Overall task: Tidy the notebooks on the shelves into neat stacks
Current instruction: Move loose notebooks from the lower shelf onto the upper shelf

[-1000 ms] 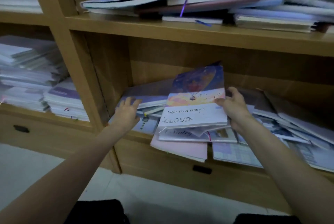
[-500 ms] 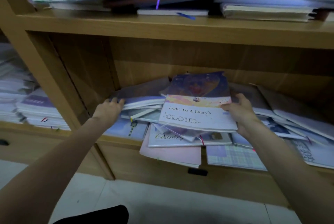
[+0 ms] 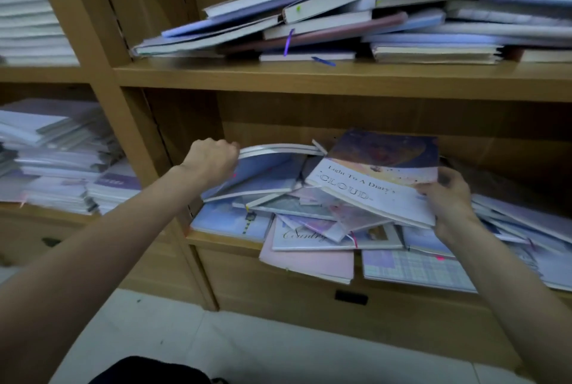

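A messy heap of notebooks point(image 3: 312, 228) lies on the lower shelf point(image 3: 223, 239), some hanging over its front edge. On top lies a notebook titled "Light To A Diary's CLOUD" point(image 3: 380, 173), tilted up to the left. My right hand point(image 3: 445, 197) grips its right edge. My left hand point(image 3: 212, 159) grips the left edge of a bluish notebook point(image 3: 266, 166) and lifts it, so its cover bends upward. A pink notebook point(image 3: 306, 263) and a checked one point(image 3: 414, 269) stick out below.
The upper shelf point(image 3: 309, 80) holds another untidy pile of notebooks point(image 3: 340, 24). The bay to the left has taller stacks point(image 3: 58, 160) on two levels. A wooden upright point(image 3: 123, 123) separates the bays. A drawer with a dark handle point(image 3: 351, 297) sits below; white floor in front.
My left hand has closed on the left notebook's edge and raised it. My right hand tilted the CLOUD notebook and slid down its right edge. The camera view shifted left and up.
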The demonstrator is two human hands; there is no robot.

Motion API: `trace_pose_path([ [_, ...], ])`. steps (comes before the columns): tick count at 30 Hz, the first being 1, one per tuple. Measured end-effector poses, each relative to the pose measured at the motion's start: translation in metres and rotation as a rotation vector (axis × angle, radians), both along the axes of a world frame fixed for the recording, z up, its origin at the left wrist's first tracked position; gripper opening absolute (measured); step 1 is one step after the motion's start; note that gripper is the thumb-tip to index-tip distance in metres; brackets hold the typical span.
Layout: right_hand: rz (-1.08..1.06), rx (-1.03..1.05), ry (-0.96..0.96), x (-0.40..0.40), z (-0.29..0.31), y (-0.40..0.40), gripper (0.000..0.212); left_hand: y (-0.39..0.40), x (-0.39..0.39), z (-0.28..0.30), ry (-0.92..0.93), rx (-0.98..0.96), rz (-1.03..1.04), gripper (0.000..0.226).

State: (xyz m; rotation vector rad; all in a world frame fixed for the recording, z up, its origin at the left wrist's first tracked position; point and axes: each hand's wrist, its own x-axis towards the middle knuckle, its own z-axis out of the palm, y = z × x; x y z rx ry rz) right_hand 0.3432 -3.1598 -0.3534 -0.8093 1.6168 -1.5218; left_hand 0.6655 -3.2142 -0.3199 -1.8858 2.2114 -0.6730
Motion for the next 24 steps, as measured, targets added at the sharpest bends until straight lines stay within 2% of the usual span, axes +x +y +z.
trace_pose_path([
  [5, -0.012, 0.004, 0.128, -0.002, 0.0, -0.001, 0.045, 0.009, 0.014, 0.013, 0.149, -0.003, 0.034, 0.027],
  [9, -0.019, 0.039, 0.207, 0.02, -0.02, 0.001, 0.049, 0.025, -0.002, 0.007, 0.109, -0.013, 0.029, 0.024],
  [13, -0.026, 0.009, 0.155, 0.031, -0.039, 0.019, 0.053, 0.043, -0.018, -0.012, 0.1, -0.022, 0.036, 0.021],
  [17, -0.067, -0.052, 0.206, 0.016, -0.025, 0.023, 0.053, 0.032, 0.002, 0.002, 0.272, -0.047, 0.113, 0.025],
  [21, 0.001, -0.078, 0.32, 0.023, -0.005, 0.027, 0.053, 0.017, 0.007, 0.016, 0.53, -0.06, 0.199, 0.029],
  [24, 0.076, -0.026, 0.387, 0.043, -0.006, 0.009, 0.054, 0.018, -0.005, 0.012, 0.579, -0.066, 0.207, 0.029],
])
